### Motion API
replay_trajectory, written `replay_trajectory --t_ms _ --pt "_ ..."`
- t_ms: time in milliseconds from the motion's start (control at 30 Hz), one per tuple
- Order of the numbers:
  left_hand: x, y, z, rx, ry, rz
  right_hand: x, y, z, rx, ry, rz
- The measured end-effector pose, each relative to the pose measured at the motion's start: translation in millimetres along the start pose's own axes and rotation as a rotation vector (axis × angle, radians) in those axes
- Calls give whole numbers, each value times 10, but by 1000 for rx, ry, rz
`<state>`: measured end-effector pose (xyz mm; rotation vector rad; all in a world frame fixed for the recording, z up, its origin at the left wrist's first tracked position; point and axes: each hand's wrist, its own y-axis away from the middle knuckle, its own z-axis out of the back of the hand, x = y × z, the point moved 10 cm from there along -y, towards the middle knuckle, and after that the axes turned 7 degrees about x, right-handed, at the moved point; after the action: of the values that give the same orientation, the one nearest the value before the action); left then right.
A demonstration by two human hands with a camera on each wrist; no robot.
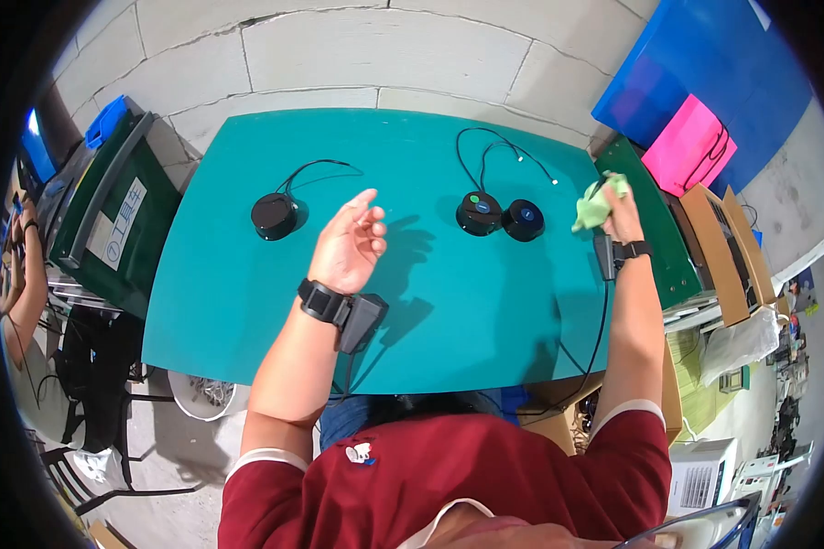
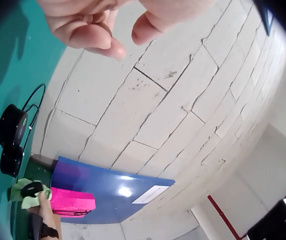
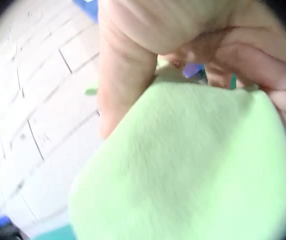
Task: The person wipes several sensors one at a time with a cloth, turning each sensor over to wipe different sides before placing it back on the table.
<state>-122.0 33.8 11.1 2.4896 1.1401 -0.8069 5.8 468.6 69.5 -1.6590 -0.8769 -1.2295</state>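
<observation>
Your left hand (image 1: 350, 245) hovers above the teal table (image 1: 412, 320), fingers loosely spread and holding nothing; your right hand (image 1: 623, 212), raised near the table's right edge, is curled round a bunched green cloth (image 1: 598, 203), and the left wrist view shows a small dark object (image 2: 31, 189) nestled in it, though I cannot tell what it is; three black pucks lie on the table, the left puck (image 1: 275, 216) well apart, the green-dotted puck (image 1: 479, 213) touching the blue-dotted puck (image 1: 524, 220), their cables trailing behind; I judge the wiping is mid-way at most, since the cloth touches no puck now and nothing shows which are done; the green crate (image 1: 110, 215) and pink bag (image 1: 688, 142) hide their contents; the white bucket (image 1: 206, 395) under the table holds greyish bits
</observation>
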Motion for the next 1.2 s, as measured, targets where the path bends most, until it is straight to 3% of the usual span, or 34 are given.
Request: replay_trajectory --t_ms 100,167,300,333,433,500,900,1033,1100,1167,1200 --pt "134 50 -135 54 -46 39 574 168 -796 89 -367 274" --pt "240 97 -324 171 -202 106 603 252 -1179 28 -381 314" --pt "463 176 -484 282 -355 206 440 615 -2264 250 59 417" --pt "494 186 -490 287 -391 214 568 766 -2465 202 354 624" --pt "527 222 -573 349 -317 212 391 986 -2911 335 464 661" --pt "572 231 -579 394 -262 237 366 1113 -3096 396 732 765" --pt "833 227 -505 524 -282 352 184 1158 -3066 453 632 713" --pt "717 209 -579 471 -315 218 13 1093 -3028 422 549 592" --pt "549 192 -550 332 -356 60 40 1084 -3061 448 406 586" --pt "524 167 -553 314 -345 46 -44 1068 -3092 502 414 479" --pt "486 150 -524 279 -390 11 -42 1054 -3116 531 207 429"
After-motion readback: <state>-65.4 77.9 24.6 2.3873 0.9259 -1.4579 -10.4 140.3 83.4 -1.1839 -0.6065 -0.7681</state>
